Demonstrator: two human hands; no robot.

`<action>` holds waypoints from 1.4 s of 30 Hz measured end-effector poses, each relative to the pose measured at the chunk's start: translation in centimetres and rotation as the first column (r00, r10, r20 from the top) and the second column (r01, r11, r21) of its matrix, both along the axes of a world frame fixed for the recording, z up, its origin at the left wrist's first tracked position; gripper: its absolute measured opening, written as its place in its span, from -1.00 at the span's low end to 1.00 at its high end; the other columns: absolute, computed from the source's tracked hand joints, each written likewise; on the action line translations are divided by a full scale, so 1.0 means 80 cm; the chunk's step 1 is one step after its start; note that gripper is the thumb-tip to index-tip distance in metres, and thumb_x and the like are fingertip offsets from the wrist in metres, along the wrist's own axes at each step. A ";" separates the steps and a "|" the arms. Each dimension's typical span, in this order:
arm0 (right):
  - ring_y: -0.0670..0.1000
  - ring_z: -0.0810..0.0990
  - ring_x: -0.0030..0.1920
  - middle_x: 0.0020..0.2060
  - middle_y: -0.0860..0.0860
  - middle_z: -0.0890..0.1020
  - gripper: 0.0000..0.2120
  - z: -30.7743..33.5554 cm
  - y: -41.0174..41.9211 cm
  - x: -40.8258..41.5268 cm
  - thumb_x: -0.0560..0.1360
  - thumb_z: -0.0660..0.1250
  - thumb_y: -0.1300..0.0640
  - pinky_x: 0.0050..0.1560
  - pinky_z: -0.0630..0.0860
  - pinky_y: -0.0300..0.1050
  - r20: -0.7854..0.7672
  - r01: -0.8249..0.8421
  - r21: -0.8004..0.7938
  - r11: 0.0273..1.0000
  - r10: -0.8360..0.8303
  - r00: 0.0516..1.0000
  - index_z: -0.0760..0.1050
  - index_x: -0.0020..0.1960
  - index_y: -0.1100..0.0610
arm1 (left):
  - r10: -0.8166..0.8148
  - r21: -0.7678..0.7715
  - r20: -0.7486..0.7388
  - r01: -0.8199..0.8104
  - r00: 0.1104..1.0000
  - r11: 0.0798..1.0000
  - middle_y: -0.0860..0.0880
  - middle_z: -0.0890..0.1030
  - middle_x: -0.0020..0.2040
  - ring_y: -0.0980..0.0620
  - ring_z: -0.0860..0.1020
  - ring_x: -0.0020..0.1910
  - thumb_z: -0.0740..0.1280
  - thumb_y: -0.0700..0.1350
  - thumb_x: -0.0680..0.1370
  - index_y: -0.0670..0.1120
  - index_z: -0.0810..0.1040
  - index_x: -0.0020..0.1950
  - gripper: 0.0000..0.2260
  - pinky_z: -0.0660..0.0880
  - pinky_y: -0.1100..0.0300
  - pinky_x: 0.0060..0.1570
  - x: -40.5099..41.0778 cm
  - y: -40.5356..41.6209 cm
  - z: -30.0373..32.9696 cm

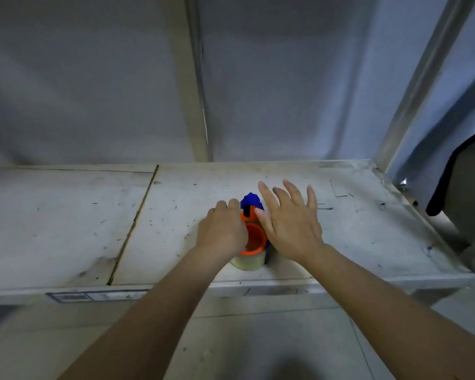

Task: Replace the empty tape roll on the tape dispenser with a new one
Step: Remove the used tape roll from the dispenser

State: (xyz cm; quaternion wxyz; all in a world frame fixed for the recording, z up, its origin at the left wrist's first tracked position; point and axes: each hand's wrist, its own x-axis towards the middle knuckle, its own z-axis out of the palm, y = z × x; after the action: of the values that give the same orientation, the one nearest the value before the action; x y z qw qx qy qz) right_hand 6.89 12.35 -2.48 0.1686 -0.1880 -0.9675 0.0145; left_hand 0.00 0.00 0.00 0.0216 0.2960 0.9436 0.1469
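A blue and orange tape dispenser [251,204] lies on the worn white table [66,229], its orange hub [255,238] facing up. A clear tape roll [248,261] sits around the hub's lower part, near the table's front edge. My left hand [222,231] is curled over the left side of the dispenser and roll, gripping them. My right hand [288,220] hovers flat with fingers spread just right of the dispenser, its thumb touching the orange part. The dispenser's handle is mostly hidden under my hands.
A dark seam [133,226] runs across the table left of my hands. A metal post [420,78] rises at the table's right back corner, with a dark chair back [461,182] beyond it. A grey wall stands behind the table.
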 end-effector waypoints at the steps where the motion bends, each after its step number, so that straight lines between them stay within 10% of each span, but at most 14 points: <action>1: 0.13 0.22 0.49 0.34 0.05 0.50 -0.43 -0.003 -0.001 0.001 0.55 -0.19 -0.22 0.43 -0.01 0.32 0.023 0.001 0.011 1.000 -0.001 1.000 0.09 0.51 -0.07 | 0.004 -0.012 0.016 -0.004 1.000 1.000 -0.12 0.44 0.23 -0.13 0.46 0.18 0.16 -0.08 0.58 -0.09 0.33 0.32 -0.69 0.37 0.08 -0.05 0.002 -0.002 -0.002; 16: 0.15 0.38 0.32 0.09 0.06 0.63 -0.56 0.003 -0.053 0.037 0.57 -0.05 -0.15 0.36 0.17 0.32 0.260 0.070 -0.015 0.997 -0.064 0.964 0.46 0.19 0.05 | 0.051 0.260 0.454 -0.187 0.890 0.948 -0.21 0.56 0.15 -0.16 0.52 0.00 0.16 -0.09 0.58 -0.22 0.39 0.26 -0.69 0.37 0.14 -0.12 0.049 -0.058 -0.016; 23: 0.17 0.50 0.08 -0.05 0.14 0.64 -0.67 -0.010 -0.061 0.044 0.52 0.12 0.02 -0.15 0.42 -0.05 0.088 0.069 -0.209 0.976 -0.052 0.995 0.49 0.18 0.12 | 0.042 0.410 0.720 -0.473 0.693 0.780 -0.06 0.37 -0.28 -0.01 0.27 -0.33 0.09 -0.20 0.52 -0.12 0.38 -0.23 -0.85 0.25 0.17 -0.30 0.060 -0.059 -0.027; 32: 0.14 0.59 -0.07 -0.06 0.09 0.67 -0.69 -0.013 -0.083 0.038 0.45 0.22 0.21 -0.19 0.34 -0.14 -0.245 -0.073 -0.418 0.905 -0.034 0.969 0.54 0.14 0.02 | 0.002 0.486 0.841 -0.758 0.541 0.435 -0.16 0.57 0.05 -0.15 0.55 0.05 0.33 -0.06 0.49 -0.20 0.44 0.09 -0.73 0.49 0.03 0.03 0.041 -0.041 -0.043; 38: 0.16 0.57 0.08 0.12 0.13 0.63 -0.66 -0.033 -0.079 0.044 0.50 0.22 0.26 -0.04 0.42 -0.11 -0.394 -0.139 -0.502 0.854 -0.083 0.915 0.45 0.27 0.18 | -0.094 0.549 0.809 -0.690 0.580 0.472 -0.10 0.59 -0.23 -0.05 0.53 -0.19 0.45 -0.17 0.44 -0.16 0.55 -0.23 -0.88 0.44 0.20 -0.18 0.032 -0.062 -0.028; 42: -0.04 0.47 0.19 0.24 0.05 0.53 -0.58 -0.036 -0.083 0.045 0.50 0.22 0.30 0.11 0.34 -0.25 -0.417 -0.217 -0.582 0.784 -0.059 0.907 0.37 0.36 0.13 | -0.170 0.629 0.752 -0.617 0.637 0.473 -0.18 0.64 -0.02 -0.10 0.60 -0.07 0.46 -0.26 0.36 -0.22 0.54 0.09 -0.68 0.55 0.08 -0.12 0.037 -0.069 -0.014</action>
State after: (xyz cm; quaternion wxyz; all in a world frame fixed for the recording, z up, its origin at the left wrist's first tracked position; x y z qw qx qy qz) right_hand 10.49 5.72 -5.39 0.2977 -0.1834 -0.8583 0.3757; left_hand 2.98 -5.55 -1.14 0.2266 0.0380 0.6790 0.6972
